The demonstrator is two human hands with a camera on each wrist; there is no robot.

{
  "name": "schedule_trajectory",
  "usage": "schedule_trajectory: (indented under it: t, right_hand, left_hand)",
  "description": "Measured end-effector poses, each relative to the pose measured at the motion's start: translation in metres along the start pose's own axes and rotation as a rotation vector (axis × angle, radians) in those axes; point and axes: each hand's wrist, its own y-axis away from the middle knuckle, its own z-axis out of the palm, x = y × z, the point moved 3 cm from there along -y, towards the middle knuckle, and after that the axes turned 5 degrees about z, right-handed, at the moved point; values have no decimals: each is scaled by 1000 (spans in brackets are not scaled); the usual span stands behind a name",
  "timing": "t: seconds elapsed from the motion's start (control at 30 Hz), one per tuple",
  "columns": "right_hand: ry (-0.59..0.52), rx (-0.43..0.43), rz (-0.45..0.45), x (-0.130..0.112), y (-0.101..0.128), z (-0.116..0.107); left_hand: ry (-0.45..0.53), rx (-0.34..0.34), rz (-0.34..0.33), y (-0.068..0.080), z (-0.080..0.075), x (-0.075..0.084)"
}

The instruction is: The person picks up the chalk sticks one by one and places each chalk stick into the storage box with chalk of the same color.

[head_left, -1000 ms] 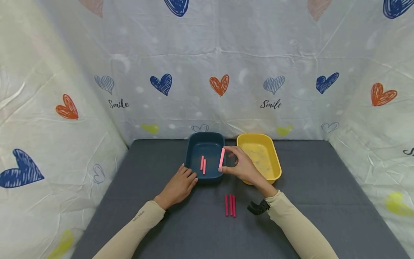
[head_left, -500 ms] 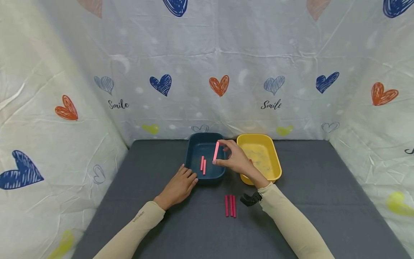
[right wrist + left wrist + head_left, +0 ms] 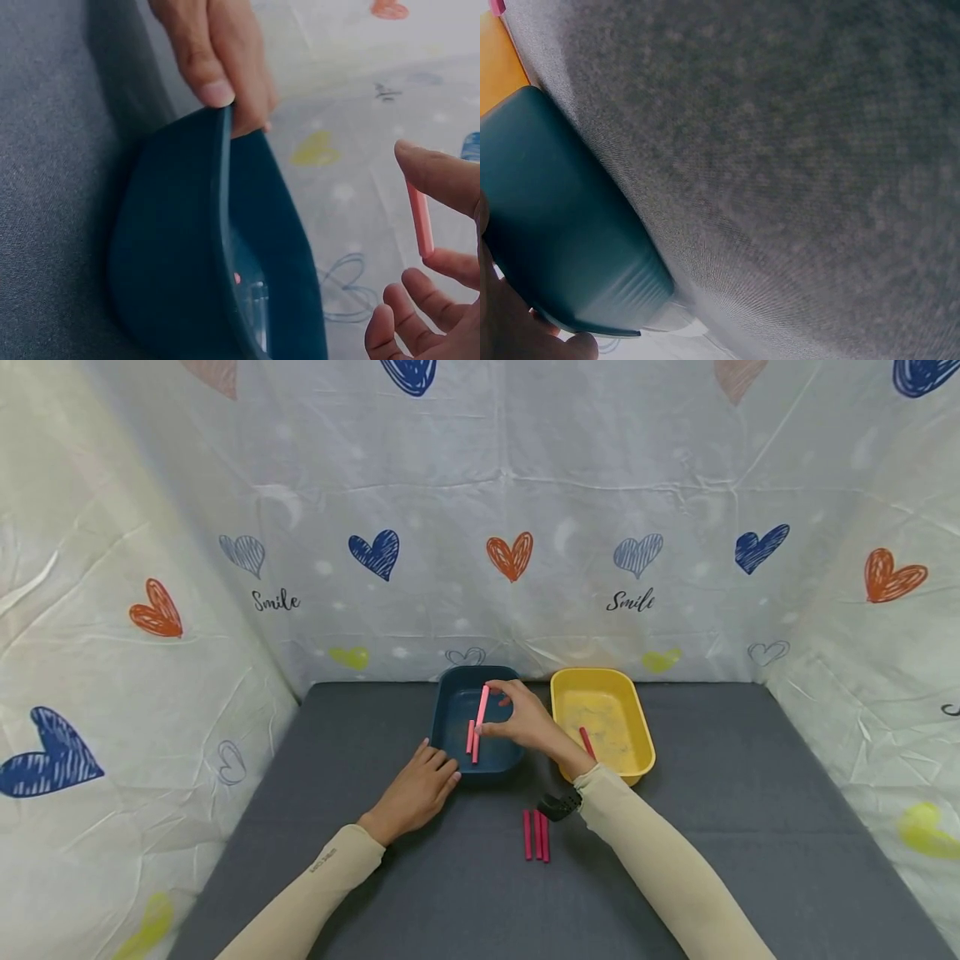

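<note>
1. Above the blue tray (image 3: 450, 758), the right hand (image 3: 525, 724) pinches a pink stick (image 3: 482, 707).
2. Against that tray's near left corner, the left hand (image 3: 416, 792) rests, fingers relaxed.
3. Inside the tray lie two pink sticks (image 3: 472, 742).

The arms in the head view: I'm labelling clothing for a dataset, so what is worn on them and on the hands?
Both arms wear long, close-fitting beige sleeves down to the wrists. The left sleeve carries a small dark printed marking near the forearm. A black strap-like device sits at the right wrist. The left hand and right hand are bare, with no gloves or rings visible.
</note>
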Motion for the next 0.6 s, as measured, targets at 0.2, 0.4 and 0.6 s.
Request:
schedule_trajectory:
  t: [0.2, 0.4, 0.6]
  right_hand:
    - [28, -39, -15, 3, -12, 9]
    - [18, -90, -5, 5, -26, 16]
    - [10, -144, -4, 4, -33, 26]
  left_hand:
    - [-8, 21, 17, 0, 0, 0]
    - [-3, -6, -5, 0, 1, -1]
    - [-6, -16, -13, 0, 2, -1]
